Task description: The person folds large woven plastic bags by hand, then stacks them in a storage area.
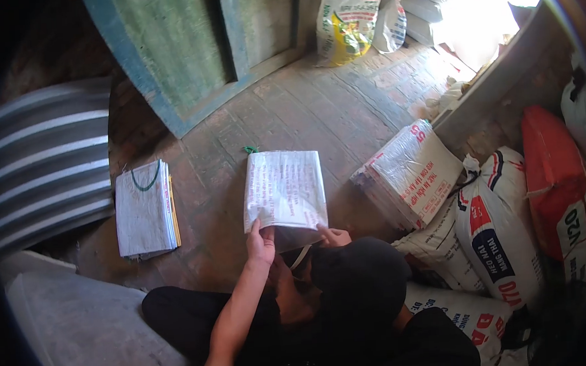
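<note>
A folded white sack (285, 187) with faint red print lies in front of me on the brick floor, a green tie at its top left corner. My left hand (262, 243) grips its near left edge, fingers partly under it. At the near right corner, my right hand (335, 236) holds the edge between thumb and fingers. To the left is a stack of folded sacks (143, 211) with a green cord on top. Another stack of folded sacks (415, 173) with red print lies to the right.
Full feed sacks (498, 232) and a red sack (554, 169) crowd the right side. Corrugated metal (50, 162) leans at left, above a grey surface (88, 326). A green door panel (173, 50) and upright sacks (351, 21) stand at the back.
</note>
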`<state>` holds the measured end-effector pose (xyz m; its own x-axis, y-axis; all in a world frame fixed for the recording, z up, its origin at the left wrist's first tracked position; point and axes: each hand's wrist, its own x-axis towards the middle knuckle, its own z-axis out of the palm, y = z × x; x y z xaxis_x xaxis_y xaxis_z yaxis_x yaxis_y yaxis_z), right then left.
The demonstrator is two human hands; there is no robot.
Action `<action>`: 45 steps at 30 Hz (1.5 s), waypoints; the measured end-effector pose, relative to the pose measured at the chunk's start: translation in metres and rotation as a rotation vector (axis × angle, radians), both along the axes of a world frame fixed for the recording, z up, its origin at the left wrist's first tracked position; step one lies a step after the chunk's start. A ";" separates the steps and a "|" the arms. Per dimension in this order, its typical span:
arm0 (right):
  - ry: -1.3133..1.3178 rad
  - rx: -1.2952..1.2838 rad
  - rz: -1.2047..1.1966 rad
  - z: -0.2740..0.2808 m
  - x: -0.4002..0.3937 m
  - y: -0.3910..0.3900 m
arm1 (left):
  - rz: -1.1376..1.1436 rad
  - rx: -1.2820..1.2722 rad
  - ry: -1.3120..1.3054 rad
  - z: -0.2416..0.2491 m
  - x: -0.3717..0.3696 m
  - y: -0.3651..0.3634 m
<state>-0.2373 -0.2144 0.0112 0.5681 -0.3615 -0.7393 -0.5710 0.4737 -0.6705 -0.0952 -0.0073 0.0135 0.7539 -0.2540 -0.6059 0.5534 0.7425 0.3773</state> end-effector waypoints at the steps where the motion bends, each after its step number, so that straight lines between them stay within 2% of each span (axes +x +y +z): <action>1: 0.009 -0.056 0.084 0.025 -0.001 0.006 | -0.012 0.036 0.022 0.002 0.003 0.002; 4: -0.052 -0.039 0.154 0.045 -0.004 0.011 | -0.004 0.071 0.046 0.004 0.004 0.004; 7: -0.008 -0.009 0.423 0.026 0.001 0.010 | 0.023 0.124 0.064 0.004 0.003 0.004; 10: -0.250 0.168 0.214 -0.006 0.015 0.005 | 0.036 0.243 0.052 0.014 -0.008 -0.003; 11: -0.470 0.806 0.140 -0.079 0.017 -0.019 | 0.040 0.286 0.041 0.018 -0.012 -0.006; 14: -0.345 0.689 -0.267 -0.008 0.040 0.008 | -0.022 0.347 0.084 -0.003 -0.020 -0.005; 15: -0.309 0.703 -0.254 -0.010 0.045 0.009 | -0.071 0.303 0.117 -0.001 -0.022 -0.003; 17: -0.399 0.378 -0.176 -0.018 0.054 0.019 | -0.155 0.257 0.146 0.001 -0.028 -0.001; 18: -0.380 0.384 -0.298 -0.006 0.059 0.022 | -0.183 0.251 0.143 0.016 -0.035 -0.005; 19: -0.365 0.384 -0.420 0.000 0.065 0.024 | -0.237 0.265 0.131 0.011 -0.038 -0.005; 22: -0.382 0.119 -0.472 -0.006 0.084 0.013 | -0.388 0.269 0.159 0.008 -0.047 -0.011; 23: -0.368 0.007 -0.464 -0.013 0.089 0.007 | -0.422 0.291 0.130 0.010 -0.051 -0.013; 26: -0.382 -0.272 -0.406 0.012 0.100 0.000 | -0.522 0.320 0.060 0.016 -0.057 -0.020; 30: -0.474 -0.130 -0.175 0.012 0.107 -0.020 | -0.627 0.276 0.031 0.021 -0.056 -0.022; 34: -0.584 -0.406 -0.017 0.060 0.102 -0.041 | -0.727 0.215 -0.059 0.046 -0.057 -0.023; 38: -0.773 -0.375 -0.329 0.145 0.070 -0.059 | -0.754 -0.046 -0.272 0.100 -0.061 -0.034; 39: -0.799 -0.418 -0.447 0.156 0.059 -0.066 | -0.758 -0.040 -0.345 0.117 -0.062 -0.038; 40: -0.859 -0.356 -0.594 0.165 0.049 -0.072 | -0.775 -0.016 -0.376 0.128 -0.062 -0.038; 42: -0.908 -0.546 -0.821 0.177 0.034 -0.083 | -0.800 0.036 -0.435 0.140 -0.063 -0.039; 44: -1.031 -0.462 -0.984 0.182 0.021 -0.092 | -0.808 0.082 -0.402 0.129 -0.063 -0.036; 45: -1.007 -0.425 -1.034 0.180 0.016 -0.097 | -0.808 0.104 -0.385 0.122 -0.063 -0.033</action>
